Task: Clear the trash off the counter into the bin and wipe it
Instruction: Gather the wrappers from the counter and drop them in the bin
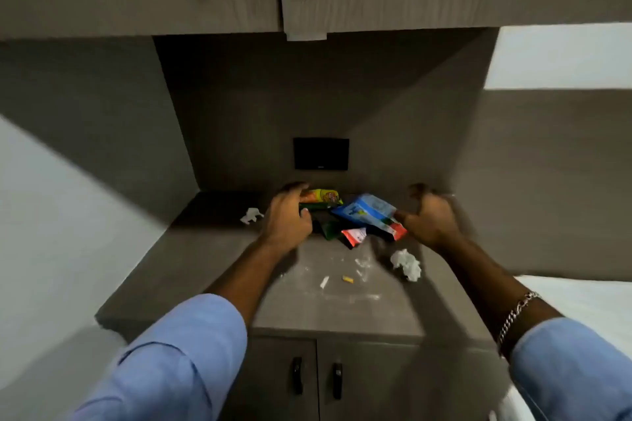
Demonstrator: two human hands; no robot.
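The table (212, 270) carries a wrapper pile (345, 215) at its rear, below the black wall plate (321, 154). The left hand (287, 215) curls over the pile's left edge, the right hand (427, 215) pinches the blue packet (366, 210) at the pile's right. A crumpled tissue (407, 264) lies in front of the pile, a smaller paper scrap (251, 215) to its left.

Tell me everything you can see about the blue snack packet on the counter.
The blue snack packet is a crinkled, glossy wrapper, plastic or foil by its look, mostly blue with a red and white end toward the right hand. Its print is too blurred to read. It sits tilted atop the wrapper pile at the back of the grey counter, and the right hand's fingers meet its red end; whether they grip it is unclear.
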